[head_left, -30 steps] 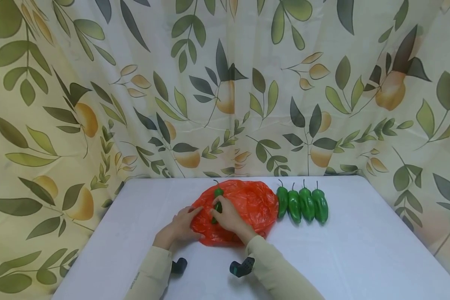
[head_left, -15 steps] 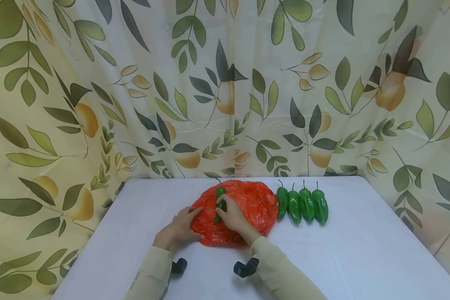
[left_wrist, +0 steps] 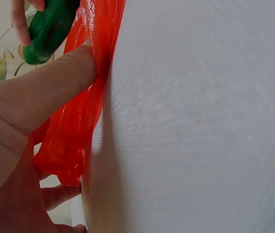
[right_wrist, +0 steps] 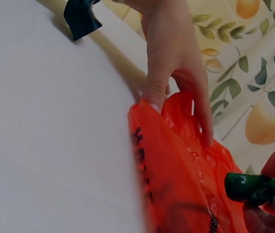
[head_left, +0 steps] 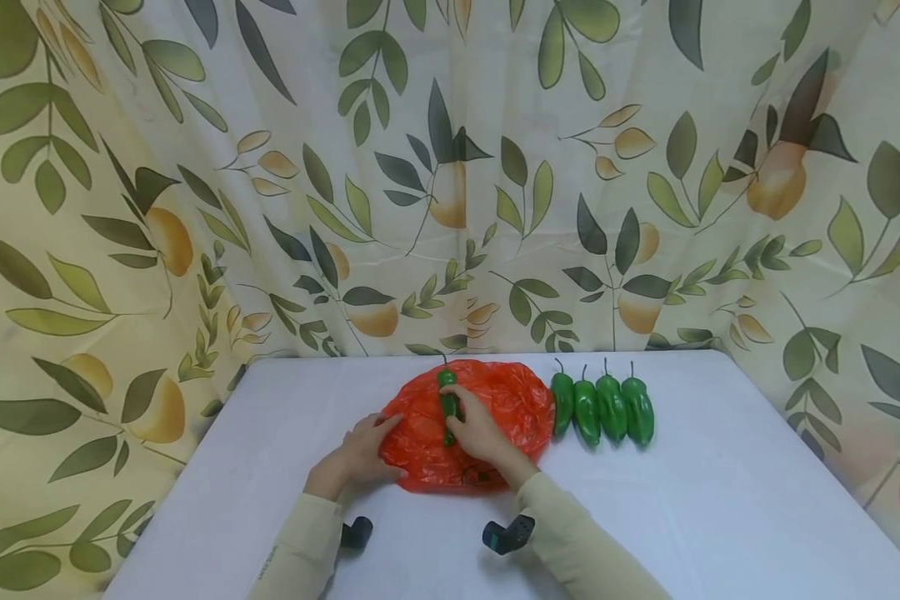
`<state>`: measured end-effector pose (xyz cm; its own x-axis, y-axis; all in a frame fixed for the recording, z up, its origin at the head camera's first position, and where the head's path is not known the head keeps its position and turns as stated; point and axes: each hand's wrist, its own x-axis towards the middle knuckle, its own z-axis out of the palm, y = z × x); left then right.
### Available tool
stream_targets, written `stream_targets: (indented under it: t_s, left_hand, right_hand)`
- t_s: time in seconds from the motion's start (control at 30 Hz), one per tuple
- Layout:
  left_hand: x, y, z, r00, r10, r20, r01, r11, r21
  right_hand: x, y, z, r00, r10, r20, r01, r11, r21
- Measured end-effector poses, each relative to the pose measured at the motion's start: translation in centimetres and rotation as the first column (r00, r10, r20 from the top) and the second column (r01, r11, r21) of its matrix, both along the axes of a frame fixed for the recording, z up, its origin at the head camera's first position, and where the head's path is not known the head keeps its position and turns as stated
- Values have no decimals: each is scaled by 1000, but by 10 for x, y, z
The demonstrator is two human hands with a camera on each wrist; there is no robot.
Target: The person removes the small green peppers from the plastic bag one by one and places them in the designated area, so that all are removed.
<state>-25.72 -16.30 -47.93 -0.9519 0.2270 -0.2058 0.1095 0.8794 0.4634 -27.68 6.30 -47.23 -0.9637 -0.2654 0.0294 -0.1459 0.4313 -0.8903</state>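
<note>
My right hand [head_left: 483, 429] pinches a glossy green pepper [head_left: 447, 380] above the red plastic bag [head_left: 521, 404], its thin stem pointing away from me. In the right wrist view the blunt end of that pepper [right_wrist: 244, 187] sticks out past my fingers. My left hand [head_left: 363, 454] holds the bag's left edge, thumb on the near side and fingers on the far side. The left wrist view shows the thumb [left_wrist: 64, 73] against the crumpled red film. What lies inside the bag is hidden.
Several green peppers [head_left: 612, 408] lie side by side just right of the bag, stems away from me. All rest on a white table [head_left: 720, 500] with a leaf-and-fruit curtain [head_left: 450, 208] behind. Black print shows on the bag.
My right hand has moved slightly to the right with the green pepper. The left hand stays at the bag's left edge, and the row of peppers is unmoved.
</note>
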Motion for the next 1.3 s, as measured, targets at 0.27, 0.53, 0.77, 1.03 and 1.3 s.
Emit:
stream_targets:
  t_s: [0.27, 0.53, 0.77, 1.03, 1.3]
  left_hand:
    - [-1, 0, -2, 1000, 2, -6, -2, 1000, -3]
    - [0, 0, -3, 1000, 11, -11, -11, 1000, 16]
    - [3, 1, -1, 1000, 20, -7, -20, 999, 26]
    - [0, -2, 1, 1000, 4, -26, -3, 1000, 21]
    - [1, -1, -3, 1000, -5, -22, 6, 1000, 24]
  right_hand:
    - [3, 10, 4, 1000, 1, -29, -1, 1000, 13]
    - [8, 28, 7, 998, -50, -41, 51, 998, 23]
    - [21, 48, 10, 995, -72, -67, 76, 995, 68]
    - [33, 70, 17, 991, -101, -88, 107, 992, 64]
    - [46, 96, 21, 992, -102, -73, 106, 993, 60]
